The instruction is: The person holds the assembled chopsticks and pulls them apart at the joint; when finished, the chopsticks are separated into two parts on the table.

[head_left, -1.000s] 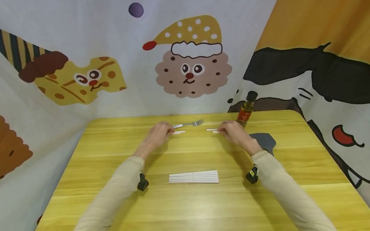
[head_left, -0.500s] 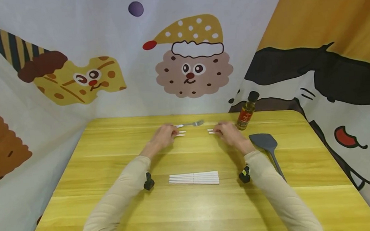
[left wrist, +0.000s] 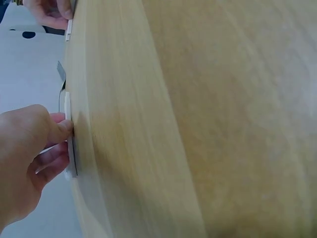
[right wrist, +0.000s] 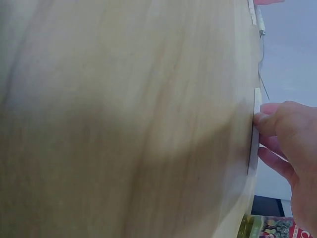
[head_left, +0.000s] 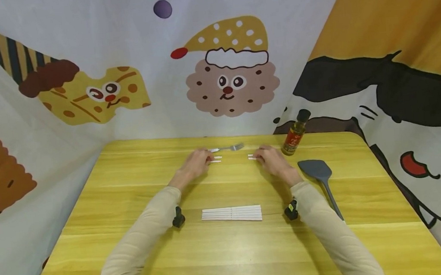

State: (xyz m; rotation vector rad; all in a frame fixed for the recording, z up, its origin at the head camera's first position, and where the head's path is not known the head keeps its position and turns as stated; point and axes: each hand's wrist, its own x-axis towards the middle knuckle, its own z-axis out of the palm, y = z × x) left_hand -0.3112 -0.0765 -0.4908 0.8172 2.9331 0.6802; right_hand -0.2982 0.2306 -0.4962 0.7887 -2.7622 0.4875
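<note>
Near the far side of the table, my left hand (head_left: 194, 163) pinches thin white sticks (head_left: 217, 161) whose right ends stick out past the fingertips. Across a gap, my right hand (head_left: 272, 159) pinches similar white sticks (head_left: 251, 156), their ends pointing left. Both wrist views show a stick lying low along the tabletop, between thumb and fingers: one stick (left wrist: 68, 104) on the left, another stick (right wrist: 253, 158) on the right. The hands hide part of each pair. Closer to the camera, several white sticks (head_left: 232, 214) lie side by side in a flat row.
Just behind the gap lies a fork (head_left: 236, 146), its pale handle partly behind my left hand. An oil bottle (head_left: 295, 136) with a black cap stands right of my right hand. A grey spatula (head_left: 316, 169) lies beside my right forearm. A printed cloth (head_left: 157, 129) hangs behind the table.
Both hands have shifted slightly inward, still holding the white sticks. My right forearm has moved left, uncovering the spatula's handle and more of the bottle. Over the last half second they hardly move.
</note>
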